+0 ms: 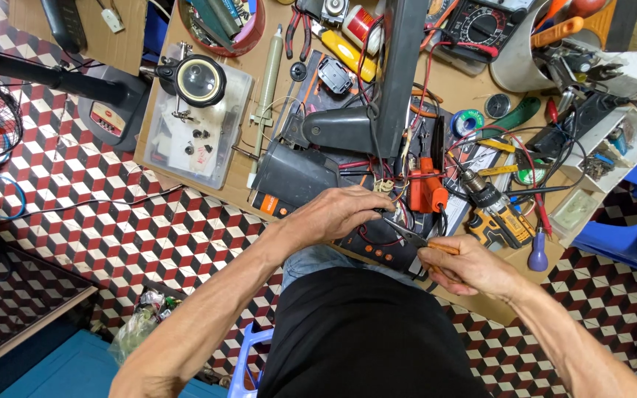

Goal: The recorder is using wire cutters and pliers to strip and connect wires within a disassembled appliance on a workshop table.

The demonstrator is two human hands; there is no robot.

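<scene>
Wiring work in hand on a dark appliance housing [311,173] lying on the cardboard-covered counter [466,92], amid its red and black wires [377,173]. The left hand [337,214] is arching palm-down, fingers closed and pinching at the wires near the housing's lower edge. The right hand [470,267] is gripping an orange-handled tool [423,242], its metal tip pointing toward the left fingertips; wrist held low, forearm angling in from the right. The next move is judged to call for a steady tip at the pinched spot.
</scene>
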